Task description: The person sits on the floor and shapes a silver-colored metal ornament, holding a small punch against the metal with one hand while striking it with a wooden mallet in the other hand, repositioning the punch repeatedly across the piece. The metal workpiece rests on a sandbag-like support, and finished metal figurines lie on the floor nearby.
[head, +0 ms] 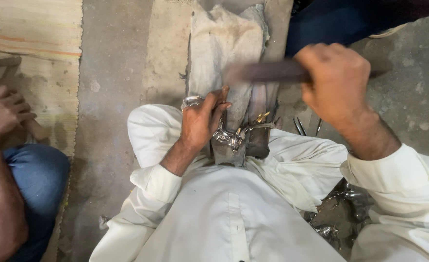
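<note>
Left hand: pressed down on a shiny metal piece, held against a cloth-wrapped block between the knees. Right hand: fist closed round a dark, motion-blurred tool, raised above block. Another person's hand at left, over woven mat.
</note>
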